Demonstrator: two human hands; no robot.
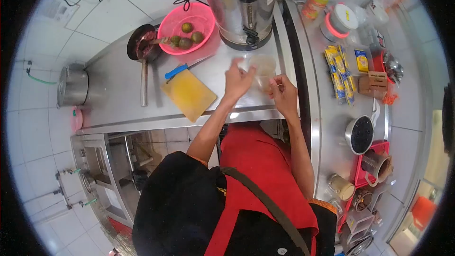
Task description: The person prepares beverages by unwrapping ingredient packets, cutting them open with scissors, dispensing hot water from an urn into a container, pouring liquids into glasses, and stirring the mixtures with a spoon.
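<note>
A clear plastic cup (263,68) is over the steel counter, just in front of the large steel urn (239,7). My right hand (284,96) pinches the cup's near right side with thumb and fingers. To the cup's left is my left hand (239,79), slightly blurred, its fingers apart and the thumb close to the cup; whether it touches is unclear. Left of that hand lies a yellow cutting board (189,96), with a blue-handled knife (176,71) along its far edge.
A pink basin (166,23) holds several green fruits. Beside it sits a saucepan (144,80) with a wooden utensil inside. The right counter carries yellow sachets (337,73), a bowl of dark contents (361,135) and a jar (342,187). A steel pot (73,85) stands far left.
</note>
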